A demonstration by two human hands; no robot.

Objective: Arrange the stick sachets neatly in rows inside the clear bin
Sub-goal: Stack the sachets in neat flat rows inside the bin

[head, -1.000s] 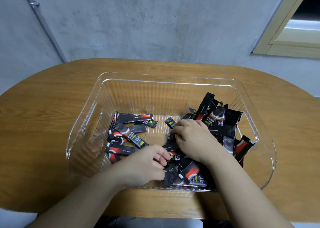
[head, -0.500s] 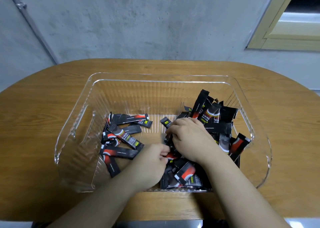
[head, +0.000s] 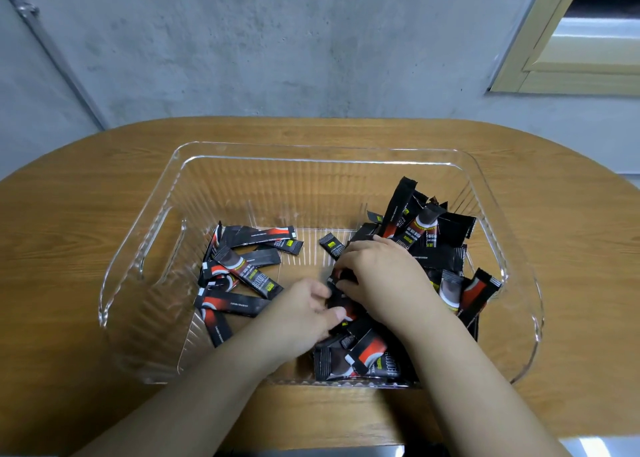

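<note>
right hand: the right hand [head: 379,276] sits palm down just right of centre frame, fingers curled onto a black sachet [head: 337,276] at the edge of the pile, looks like a pinch

left hand: the left hand [head: 304,312] is right beside it, lower and to the left, thumb and fingers curled in toward the same spot; honestly can't tell if it actually grips anything, the fingertips are hidden

hands together: nearly touching, both inside the clear bin [head: 145,259]

right pile: the messy heap [head: 426,248] lies under and behind the right hand, sticks pointing every way; one tall sachet [head: 398,210] leans almost upright toward the upper right of the bin

near pile: a few more sachets [head: 360,359] lie flat at the bin's near wall, between the two forearms

left group: a loose bunch [head: 242,269] in the left half of the bin, well apart from the hands, long axes mostly running left-right or diagonal, overlapping, not in rows

sachets: slim flat foil-looking sticks, black with red and white swoosh, small yellow tags

bin: see-through ribbed plastic, rounded corners, handle cutout on the left wall

table: rounded wooden table [head: 69,221], grain visible

wall: grey concrete wall [head: 277,40] across the top of frame
</note>
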